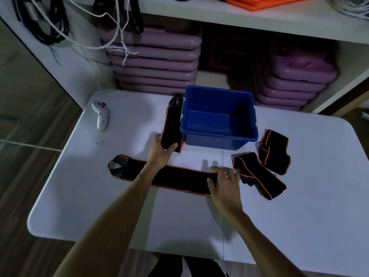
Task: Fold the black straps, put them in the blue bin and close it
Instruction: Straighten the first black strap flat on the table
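Left hand (162,149) curled around the near end of a folded black strap (172,124), thumb on one side, fingers wrapped over the other. Strap running away from that hand, alongside the left wall of the blue bin (218,116), its looped end resting against the bin's far left corner. Bin open, nothing visible inside, just beyond and between the two hands.

Right hand (224,181) spread and flat, fingers straight, pressing on the right end of a long black strap (169,176) laid out flat. Long strap stretching leftward beneath the left forearm, elastic loop at its far left end.

To the right of the right hand, two more bunched straps: one loose strap (259,176) just beside the fingertips, another crumpled strap (276,152) beyond it, near the bin's right corner.

Far left of the left hand, a white controller (100,114) on the white table (179,216).
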`<state>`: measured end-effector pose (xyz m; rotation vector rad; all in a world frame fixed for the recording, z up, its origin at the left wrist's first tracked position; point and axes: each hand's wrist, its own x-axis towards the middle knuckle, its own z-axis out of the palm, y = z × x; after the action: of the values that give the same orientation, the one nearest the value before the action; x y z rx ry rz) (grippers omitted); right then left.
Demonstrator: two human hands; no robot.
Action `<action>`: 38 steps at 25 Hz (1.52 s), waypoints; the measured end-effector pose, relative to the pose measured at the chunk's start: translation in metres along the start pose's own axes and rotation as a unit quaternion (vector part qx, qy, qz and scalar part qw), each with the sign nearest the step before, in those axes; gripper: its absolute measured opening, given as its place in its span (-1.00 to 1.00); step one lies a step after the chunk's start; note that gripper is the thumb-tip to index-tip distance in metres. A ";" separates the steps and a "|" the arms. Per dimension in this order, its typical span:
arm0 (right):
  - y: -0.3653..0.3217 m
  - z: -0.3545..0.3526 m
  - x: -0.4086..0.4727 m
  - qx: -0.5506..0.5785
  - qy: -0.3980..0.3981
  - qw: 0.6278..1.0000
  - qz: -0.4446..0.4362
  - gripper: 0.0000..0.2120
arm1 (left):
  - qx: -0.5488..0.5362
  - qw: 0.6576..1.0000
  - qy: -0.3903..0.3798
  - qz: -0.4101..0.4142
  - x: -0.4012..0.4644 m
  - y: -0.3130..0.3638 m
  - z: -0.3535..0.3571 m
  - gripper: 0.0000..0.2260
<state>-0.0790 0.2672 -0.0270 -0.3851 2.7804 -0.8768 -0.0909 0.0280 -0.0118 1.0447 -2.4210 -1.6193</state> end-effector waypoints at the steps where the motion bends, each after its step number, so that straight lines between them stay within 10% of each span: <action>1: -0.002 -0.002 0.001 0.015 -0.004 1.000 -0.007 -0.66 | -0.042 0.998 0.022 -0.045 0.002 0.001 0.006 -0.58; 8: -0.041 -0.001 -0.006 0.086 -0.079 0.990 -0.076 -0.37 | 0.010 0.985 0.169 -0.033 -0.041 -0.014 -0.021 -0.75; 12: -0.082 0.025 -0.018 0.143 -0.141 0.978 -0.057 -0.04 | -0.060 0.996 0.054 -0.047 -0.080 -0.008 -0.007 -0.82; 16: -0.063 0.029 -0.019 0.133 -0.088 0.987 -0.006 -0.21 | -0.227 0.960 -0.126 -0.105 -0.086 -0.003 -0.001 -0.75; 19: -0.042 0.005 -0.019 0.279 -0.085 0.956 0.046 -0.45 | 0.014 0.999 0.009 0.046 -0.060 -0.032 -0.010 -0.57; 27: 0.002 -0.032 -0.031 0.282 -0.040 0.957 0.050 -0.56 | 0.454 0.870 -0.039 0.187 0.034 -0.021 -0.024 -0.22; 33: 0.007 -0.038 -0.028 0.276 -0.020 0.960 0.044 -0.59 | 0.431 0.845 -0.048 0.314 0.043 -0.022 -0.022 -0.41; 38: 0.007 -0.045 -0.016 0.338 0.023 0.938 0.076 -0.77 | 0.287 0.887 -0.016 0.361 0.039 -0.021 -0.038 -0.74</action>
<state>-0.0765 0.3011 0.0067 -0.0303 2.2950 -1.7106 -0.0957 -0.0292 -0.0249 0.0457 -2.8543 -0.6991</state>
